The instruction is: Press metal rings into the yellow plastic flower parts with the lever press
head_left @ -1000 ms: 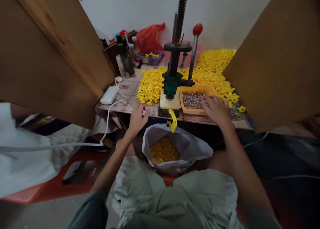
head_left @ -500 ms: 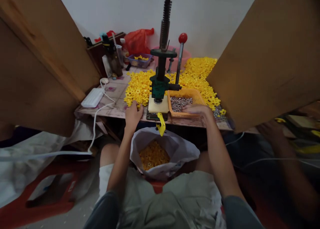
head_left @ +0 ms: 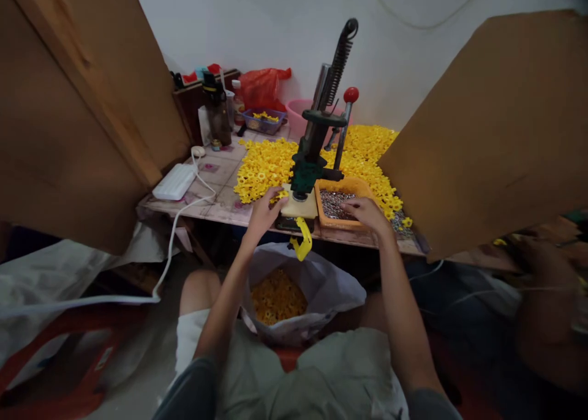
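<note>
My left hand [head_left: 266,213] is at the left edge of the press's pale base block [head_left: 298,209], its fingers closed around a small yellow flower-shaped plastic piece [head_left: 283,195]. Over an orange basket [head_left: 342,224] of small shiny metal parts [head_left: 331,202], my right hand [head_left: 366,213] has thumb and fingers pinched together; what lies between them is too small to make out. The dark green hand press [head_left: 307,172] stands between my hands, its red-knobbed lever [head_left: 344,126] raised. A yellow bracket [head_left: 302,239] sticks out from the front of its base.
Heaped yellow pieces [head_left: 261,169] cover the table behind the press. An open white sack [head_left: 321,279] with more yellow pieces sits between my knees. Cardboard panels [head_left: 487,138] flank the table. A white power strip [head_left: 174,182] lies left; another person's arm [head_left: 546,310] is at right.
My left hand has moved from the heap's front edge to the press base, bringing a yellow piece. My right hand has drawn its fingers into a pinch over the basket. The view has tilted.
</note>
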Available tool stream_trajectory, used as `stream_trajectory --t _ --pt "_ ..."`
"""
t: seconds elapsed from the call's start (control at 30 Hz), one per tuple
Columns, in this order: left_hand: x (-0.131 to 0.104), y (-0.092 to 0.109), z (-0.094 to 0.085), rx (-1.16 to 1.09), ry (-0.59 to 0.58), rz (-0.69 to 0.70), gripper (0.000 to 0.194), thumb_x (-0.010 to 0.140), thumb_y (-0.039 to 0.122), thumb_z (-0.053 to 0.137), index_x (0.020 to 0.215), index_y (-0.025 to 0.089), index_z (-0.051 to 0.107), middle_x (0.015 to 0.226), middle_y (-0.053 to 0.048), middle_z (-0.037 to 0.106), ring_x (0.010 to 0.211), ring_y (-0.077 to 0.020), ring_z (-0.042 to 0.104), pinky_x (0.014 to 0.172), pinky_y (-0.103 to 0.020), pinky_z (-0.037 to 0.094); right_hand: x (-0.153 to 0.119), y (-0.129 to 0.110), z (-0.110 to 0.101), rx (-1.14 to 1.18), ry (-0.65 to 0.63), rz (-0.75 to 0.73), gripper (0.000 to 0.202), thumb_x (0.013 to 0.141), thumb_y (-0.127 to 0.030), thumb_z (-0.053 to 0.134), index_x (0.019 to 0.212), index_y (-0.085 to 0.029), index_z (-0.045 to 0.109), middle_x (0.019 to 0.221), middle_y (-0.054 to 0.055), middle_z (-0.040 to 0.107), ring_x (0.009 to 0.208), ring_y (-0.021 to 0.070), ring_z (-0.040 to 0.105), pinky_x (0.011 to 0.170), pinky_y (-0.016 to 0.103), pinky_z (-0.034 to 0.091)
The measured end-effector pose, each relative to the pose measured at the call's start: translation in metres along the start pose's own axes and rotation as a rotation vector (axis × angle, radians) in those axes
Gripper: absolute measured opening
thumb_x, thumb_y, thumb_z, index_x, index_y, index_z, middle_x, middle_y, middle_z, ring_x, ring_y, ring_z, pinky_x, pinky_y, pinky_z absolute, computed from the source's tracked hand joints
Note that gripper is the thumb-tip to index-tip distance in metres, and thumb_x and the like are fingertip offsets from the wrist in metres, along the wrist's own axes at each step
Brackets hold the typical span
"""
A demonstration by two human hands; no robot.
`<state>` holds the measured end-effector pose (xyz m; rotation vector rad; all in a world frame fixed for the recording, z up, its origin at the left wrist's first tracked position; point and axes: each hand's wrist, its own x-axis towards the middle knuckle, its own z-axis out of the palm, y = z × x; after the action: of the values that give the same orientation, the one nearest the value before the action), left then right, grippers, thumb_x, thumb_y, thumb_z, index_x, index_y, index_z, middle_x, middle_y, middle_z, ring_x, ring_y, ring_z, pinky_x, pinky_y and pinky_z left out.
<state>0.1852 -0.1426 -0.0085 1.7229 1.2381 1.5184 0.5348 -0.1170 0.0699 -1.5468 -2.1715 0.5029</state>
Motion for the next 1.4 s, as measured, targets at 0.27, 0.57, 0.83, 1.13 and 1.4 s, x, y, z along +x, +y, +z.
stream_trajectory --t 0.27,0.57,0.83,1.13,1.4 --pt "0.002 0.004 -0.007 -0.097 -0.163 -0.08 0.038 0.09 0.048 0.079 0.117 0.022 0.085 0.099 -0.005 0.082 0.075 -0.0192 0.068 0.069 -0.03 0.055 -0.02 -0.045 0.019 -0.082 0.483 -0.19 0.039 0.107 -0.048 0.056 0.105 -0.021 0.084 0.105 0.012 0.082 0.097 0.0281 0.075 0.09 0.04 0.059" --pt "0.002 0.007 -0.007 -0.162 -0.173 -0.016 0.028 0.086 0.038 0.083 0.107 0.021 0.075 0.112 -0.008 0.08 0.107 -0.0231 0.075 0.089 -0.032 0.057 -0.01 -0.126 0.088 -0.378 0.277 -0.568 0.031 0.115 -0.026 0.05 0.116 -0.023 0.081 0.108 0.008 0.082 0.098 0.0248 0.075 0.092 0.039 0.053" --pt "0.002 0.004 -0.005 -0.135 -0.177 -0.023 0.033 0.088 0.044 0.08 0.111 0.021 0.078 0.113 -0.009 0.081 0.093 -0.022 0.074 0.079 -0.032 0.058 -0.021 -0.129 0.075 -0.526 0.227 -0.54 0.037 0.112 -0.033 0.048 0.132 -0.025 0.079 0.108 0.012 0.077 0.107 0.0295 0.067 0.097 0.045 0.049" --pt "0.003 0.003 0.005 0.024 -0.118 0.011 0.044 0.094 0.053 0.077 0.124 0.021 0.082 0.096 -0.005 0.081 0.071 -0.0175 0.063 0.066 -0.029 0.051 0.114 -0.156 -0.045 0.229 0.822 -0.083 0.057 0.113 -0.055 0.025 0.148 -0.024 0.057 0.135 0.015 0.063 0.139 0.0324 0.056 0.114 0.056 0.047" --pt "-0.002 0.001 0.0 -0.063 0.056 0.025 0.057 0.092 0.05 0.081 0.139 0.021 0.065 0.128 -0.011 0.074 0.064 -0.0093 0.054 0.062 -0.025 0.049 0.133 -0.18 -0.051 0.797 0.68 -0.043 0.08 0.106 -0.077 0.001 0.103 -0.02 0.058 0.076 0.003 0.048 0.07 0.0176 0.055 0.068 0.033 0.048"
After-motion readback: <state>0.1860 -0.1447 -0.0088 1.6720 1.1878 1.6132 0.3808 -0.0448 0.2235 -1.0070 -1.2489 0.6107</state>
